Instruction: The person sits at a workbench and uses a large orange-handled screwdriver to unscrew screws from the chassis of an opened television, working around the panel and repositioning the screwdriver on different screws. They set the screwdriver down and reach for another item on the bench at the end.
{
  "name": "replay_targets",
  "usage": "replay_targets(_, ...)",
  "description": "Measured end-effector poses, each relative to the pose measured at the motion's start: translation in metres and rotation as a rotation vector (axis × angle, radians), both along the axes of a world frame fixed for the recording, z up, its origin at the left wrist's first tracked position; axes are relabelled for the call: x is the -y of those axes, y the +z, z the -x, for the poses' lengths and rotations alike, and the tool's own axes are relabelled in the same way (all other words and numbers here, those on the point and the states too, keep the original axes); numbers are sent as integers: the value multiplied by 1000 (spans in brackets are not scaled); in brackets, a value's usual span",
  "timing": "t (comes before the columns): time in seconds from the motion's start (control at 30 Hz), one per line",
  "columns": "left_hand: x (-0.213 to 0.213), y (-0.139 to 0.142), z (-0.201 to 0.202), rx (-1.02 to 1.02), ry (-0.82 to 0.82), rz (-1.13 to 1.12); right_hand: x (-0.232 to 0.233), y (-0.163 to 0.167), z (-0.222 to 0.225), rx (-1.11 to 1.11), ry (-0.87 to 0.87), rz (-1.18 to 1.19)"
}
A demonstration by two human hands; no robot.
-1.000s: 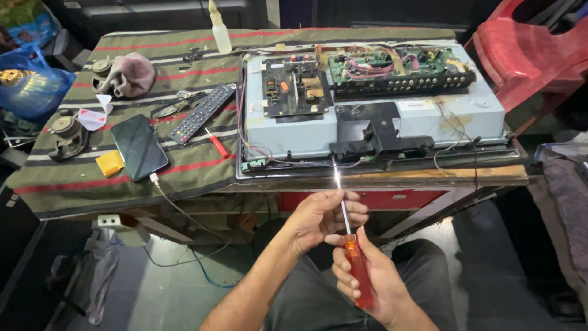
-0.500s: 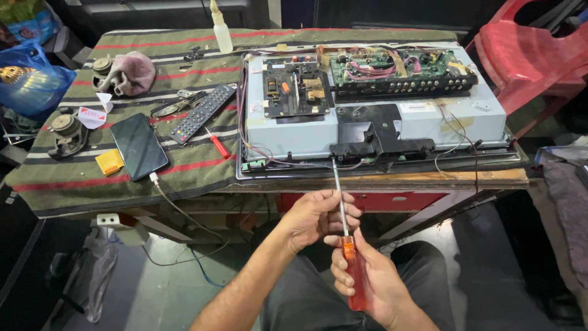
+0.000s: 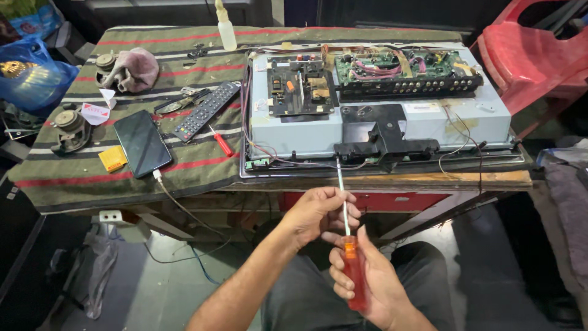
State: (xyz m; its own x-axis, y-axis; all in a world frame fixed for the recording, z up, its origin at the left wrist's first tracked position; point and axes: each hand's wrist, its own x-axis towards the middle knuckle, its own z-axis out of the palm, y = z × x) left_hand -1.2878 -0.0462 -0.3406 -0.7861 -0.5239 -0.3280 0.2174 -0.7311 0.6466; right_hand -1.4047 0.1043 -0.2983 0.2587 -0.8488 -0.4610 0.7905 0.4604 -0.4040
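Two bare hands meet below the near edge of the opened television (image 3: 380,122), which lies back-up on the tabletop (image 3: 429,179) with its circuit boards showing. The right hand (image 3: 367,282) has its grip pressed together round the orange-red handle of a long screwdriver (image 3: 350,251), thumb lying up along the handle. The left hand (image 3: 318,211) has its grip pinching the steel shaft just above that handle. The screwdriver stands nearly upright, its tip just short of the black stand bracket at the television's near edge; whether it touches, I cannot tell. Left of the television, on the striped cloth (image 3: 73,178), lie a small red screwdriver (image 3: 219,141), a black remote control (image 3: 206,110) and, further left, a dark smartphone (image 3: 142,143) with a cable plugged in. A red plastic chair (image 3: 533,61) stands to the right of the television
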Motion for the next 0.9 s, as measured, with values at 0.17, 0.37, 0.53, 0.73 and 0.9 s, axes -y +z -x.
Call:
replay_targets(0.17,2,-13,6,60,64,178,1,-4,1,-154,-81,-178)
replay_targets(0.37,9,-18,0,-153,-36,78,1,-9,8,65,-25,79)
replay_targets(0.53,6,-22,3,-181,-3,67,-1,1,5,-123,-73,-56)
replay_targets(0.73,7,-23,1,-183,-10,51,-3,1,-6,-378,-156,-117)
replay_targets(0.9,6,-20,3,-145,15,101,-5,-15,2,209,-129,177)
